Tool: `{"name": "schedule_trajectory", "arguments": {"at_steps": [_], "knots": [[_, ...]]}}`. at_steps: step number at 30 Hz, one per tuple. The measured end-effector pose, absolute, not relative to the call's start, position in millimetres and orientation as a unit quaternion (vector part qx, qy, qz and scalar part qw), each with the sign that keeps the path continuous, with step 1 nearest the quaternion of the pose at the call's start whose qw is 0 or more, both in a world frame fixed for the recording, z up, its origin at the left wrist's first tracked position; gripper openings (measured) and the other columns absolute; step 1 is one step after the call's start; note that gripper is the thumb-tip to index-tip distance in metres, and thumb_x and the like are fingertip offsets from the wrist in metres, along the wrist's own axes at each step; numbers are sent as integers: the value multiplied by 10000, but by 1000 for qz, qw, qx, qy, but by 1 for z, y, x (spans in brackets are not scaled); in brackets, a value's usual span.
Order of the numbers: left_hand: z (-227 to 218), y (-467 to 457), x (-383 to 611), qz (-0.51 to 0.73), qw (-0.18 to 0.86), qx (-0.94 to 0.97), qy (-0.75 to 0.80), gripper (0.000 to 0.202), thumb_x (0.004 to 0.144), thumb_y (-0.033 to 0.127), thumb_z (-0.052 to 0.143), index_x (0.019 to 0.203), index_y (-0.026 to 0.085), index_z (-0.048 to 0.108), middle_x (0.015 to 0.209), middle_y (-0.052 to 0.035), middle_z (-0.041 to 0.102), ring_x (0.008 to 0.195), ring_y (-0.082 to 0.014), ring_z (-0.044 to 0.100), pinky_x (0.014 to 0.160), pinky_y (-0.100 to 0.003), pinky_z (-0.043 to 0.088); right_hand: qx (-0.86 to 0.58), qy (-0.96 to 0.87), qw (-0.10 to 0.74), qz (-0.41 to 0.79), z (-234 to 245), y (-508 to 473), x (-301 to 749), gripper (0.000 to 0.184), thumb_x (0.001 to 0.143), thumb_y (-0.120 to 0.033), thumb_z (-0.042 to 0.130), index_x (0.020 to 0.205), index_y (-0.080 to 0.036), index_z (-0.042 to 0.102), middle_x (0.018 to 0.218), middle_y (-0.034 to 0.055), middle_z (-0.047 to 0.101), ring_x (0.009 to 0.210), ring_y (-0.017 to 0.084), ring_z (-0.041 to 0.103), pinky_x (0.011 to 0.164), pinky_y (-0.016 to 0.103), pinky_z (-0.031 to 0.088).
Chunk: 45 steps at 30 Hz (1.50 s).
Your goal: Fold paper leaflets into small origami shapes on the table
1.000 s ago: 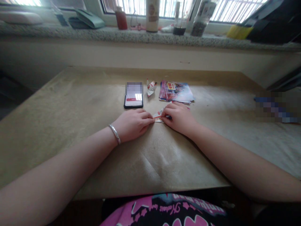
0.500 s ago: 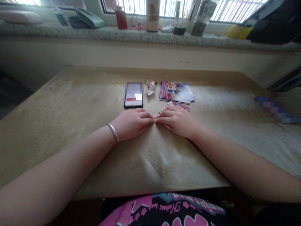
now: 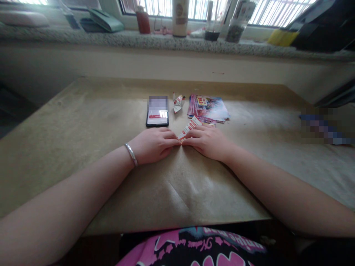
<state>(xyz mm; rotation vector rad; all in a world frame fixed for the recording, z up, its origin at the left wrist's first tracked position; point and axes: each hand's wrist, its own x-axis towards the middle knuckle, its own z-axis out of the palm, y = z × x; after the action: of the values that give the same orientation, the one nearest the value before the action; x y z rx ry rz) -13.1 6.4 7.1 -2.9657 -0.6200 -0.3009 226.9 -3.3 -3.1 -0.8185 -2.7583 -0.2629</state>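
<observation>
From where I stand, a narrow folded piece of white paper with red print [image 3: 191, 126] lies slanted on the table [image 3: 111, 122], which is covered in pale, yellowish-beige material. The left hand [image 3: 155, 145], below a silver bangle [image 3: 131, 154], pinches its near end; the right hand [image 3: 203, 141] grips it just beside, partly covering it. Beyond them sit a black-edged phone [image 3: 157, 119], a small red-and-white folded paper figure [image 3: 178, 103] and a stack of colourful glossy leaflets [image 3: 213, 108].
</observation>
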Motion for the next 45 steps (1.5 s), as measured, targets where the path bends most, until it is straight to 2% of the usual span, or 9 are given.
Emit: {"name": "schedule_trajectory", "arguments": {"at_steps": [9,13,25,33,45], "knots": [[8,5,-11,-103,46,-972,-204,308,905,190,434,1121,191,653,1028,-80,674,932,-184,604,811,-307,517,-272,-952,106,-97,1,-2,233,275,940,-236,455,1111,-268,667,1032,55,679,937,199,546,781,330,358],[8,5,-11,-103,49,-971,-210,297,905,198,437,1095,195,665,1028,-81,671,915,-188,604,788,-308,520,-275,-950,105,-101,2,-2,237,277,945,-260,455,1131,-289,659,1043,43,677,933,200,543,772,327,356],[8,3,-10,-116,45,-970,-211,266,903,190,447,1040,188,675,997,-85,669,909,-177,606,798,-304,523,-293,-947,82,-102,10,-7,245,248,923,-228,483,1060,-278,684,1036,53,683,909,196,553,753,319,351],[8,2,-8,-115,57,-968,-217,259,905,196,440,1027,184,668,1001,-66,665,868,-171,590,785,-287,510,-301,-946,78,-92,6,-4,260,312,888,-184,489,1117,-297,669,1086,59,663,966,211,558,822,340,377],[6,-3,-2,-102,91,-965,-226,297,934,222,419,1142,198,629,938,-68,639,844,-176,550,736,-285,474,-323,-942,56,-74,12,-7,278,391,834,-125,510,1153,-301,651,1225,78,598,1071,239,540,875,382,417]]}}
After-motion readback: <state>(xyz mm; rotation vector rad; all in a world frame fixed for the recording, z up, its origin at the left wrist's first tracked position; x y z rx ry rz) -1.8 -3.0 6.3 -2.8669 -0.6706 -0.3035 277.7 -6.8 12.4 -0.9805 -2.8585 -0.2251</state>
